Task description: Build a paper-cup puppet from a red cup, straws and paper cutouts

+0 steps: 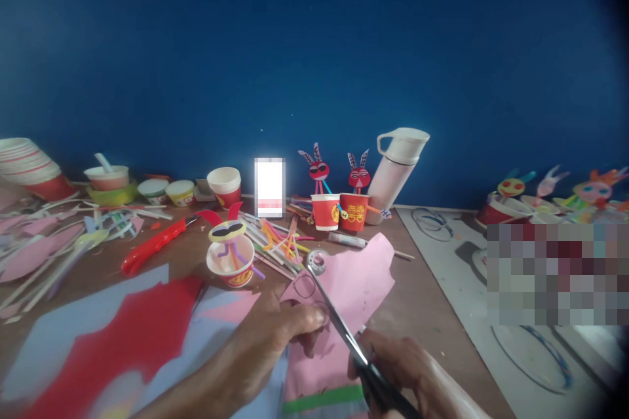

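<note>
Between thumb and fingers, my left hand (289, 327) pinches a pink paper sheet (358, 281) near its left edge. A circle is drawn on the pink paper just above my left thumb. My right hand (405, 363) is wrapped round the black handles of a pair of scissors (346, 334). The scissor blades point up and to the left over the pink paper, their tips beside the drawn circle. A roll of tape (317, 262) lies by the tips. Just left of it stands a paper cup (230, 263) with a yellow-faced figure in it.
Red paper (130, 334) lies at the left, near a red-handled tool (154, 247). Behind are straws (275, 242), two red cups with figures (326, 213), a leaning thermos (396, 173) and stacked cups (34, 167). More figures stand at the right.
</note>
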Available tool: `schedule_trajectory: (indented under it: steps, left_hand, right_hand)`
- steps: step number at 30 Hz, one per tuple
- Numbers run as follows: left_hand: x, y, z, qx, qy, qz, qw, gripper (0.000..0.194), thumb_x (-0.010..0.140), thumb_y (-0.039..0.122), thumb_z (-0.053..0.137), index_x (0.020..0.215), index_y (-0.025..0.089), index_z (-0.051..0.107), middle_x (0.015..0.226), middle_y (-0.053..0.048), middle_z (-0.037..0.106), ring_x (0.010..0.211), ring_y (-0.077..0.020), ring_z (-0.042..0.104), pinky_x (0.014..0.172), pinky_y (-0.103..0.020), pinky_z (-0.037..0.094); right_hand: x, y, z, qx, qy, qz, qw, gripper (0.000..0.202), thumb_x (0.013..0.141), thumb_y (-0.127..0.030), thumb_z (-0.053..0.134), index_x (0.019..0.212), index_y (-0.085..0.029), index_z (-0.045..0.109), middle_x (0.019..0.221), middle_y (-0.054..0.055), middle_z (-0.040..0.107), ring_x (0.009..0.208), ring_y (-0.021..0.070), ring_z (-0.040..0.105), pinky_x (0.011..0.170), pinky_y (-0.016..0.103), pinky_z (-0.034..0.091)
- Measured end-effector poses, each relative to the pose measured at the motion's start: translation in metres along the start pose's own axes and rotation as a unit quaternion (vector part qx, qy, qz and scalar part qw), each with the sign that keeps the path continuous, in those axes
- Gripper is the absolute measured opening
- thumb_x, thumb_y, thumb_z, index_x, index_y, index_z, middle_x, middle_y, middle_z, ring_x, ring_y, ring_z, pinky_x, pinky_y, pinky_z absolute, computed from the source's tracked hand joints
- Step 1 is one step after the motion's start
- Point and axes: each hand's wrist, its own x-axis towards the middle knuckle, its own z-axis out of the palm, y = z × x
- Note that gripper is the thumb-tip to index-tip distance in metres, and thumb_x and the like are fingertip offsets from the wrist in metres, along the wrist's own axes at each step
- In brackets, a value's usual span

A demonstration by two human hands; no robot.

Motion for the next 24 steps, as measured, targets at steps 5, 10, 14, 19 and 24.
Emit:
schedule_trajectory:
  steps: [5,10,14,19,24]
  left_hand:
    - [-0.001,0.000,0.005,-0.034,0.014,0.029,0.999,0.016,0.065,0.021,0.064,0.057,0.019,0.051,0.046,0.007,0.051,0.049,-0.0099,0.046,0.052,-0.024,0.039]
    - [-0.008,0.002,0.012,-0.076,0.043,0.033,0.996,0.037,0.062,0.021,0.069,0.042,0.020,0.038,0.047,0.007,0.046,0.053,-0.0107,0.048,0.054,-0.024,0.042]
    - [-0.004,-0.004,0.008,-0.049,0.038,0.035,0.997,0.031,0.064,0.025,0.069,0.044,0.019,0.045,0.049,0.004,0.051,0.052,-0.0115,0.048,0.052,-0.024,0.041]
    - [0.004,-0.004,0.001,0.007,0.030,0.040,0.999,0.021,0.063,0.024,0.065,0.048,0.018,0.052,0.046,0.004,0.051,0.048,-0.0097,0.044,0.049,-0.022,0.037]
    - [0.005,0.001,-0.002,0.059,-0.002,0.023,0.998,0.016,0.061,0.024,0.060,0.048,0.016,0.055,0.046,0.002,0.051,0.048,-0.0097,0.042,0.049,-0.023,0.035]
  right_hand:
    - [0.003,-0.005,0.004,0.027,-0.019,-0.014,0.999,0.063,0.061,-0.072,0.066,0.084,-0.015,0.052,0.062,-0.005,0.040,0.054,0.0073,0.032,0.046,0.019,0.025]
    - [0.007,-0.011,0.002,0.050,-0.019,0.015,0.998,0.066,0.061,-0.076,0.061,0.084,-0.015,0.051,0.057,-0.006,0.038,0.054,0.0077,0.034,0.046,0.020,0.020]
    - [-0.001,-0.014,0.014,0.038,0.045,-0.014,0.998,0.062,0.065,-0.075,0.059,0.085,-0.017,0.053,0.059,-0.005,0.035,0.054,0.0085,0.033,0.048,0.021,0.023]
    - [-0.002,-0.013,0.015,0.011,0.045,-0.015,0.999,0.056,0.063,-0.069,0.066,0.084,-0.017,0.056,0.058,-0.007,0.033,0.052,0.0082,0.030,0.048,0.022,0.028]
    - [0.005,-0.016,0.003,0.000,-0.020,0.026,0.999,0.047,0.061,-0.055,0.076,0.084,-0.017,0.059,0.057,-0.007,0.039,0.051,0.0068,0.035,0.047,0.019,0.028]
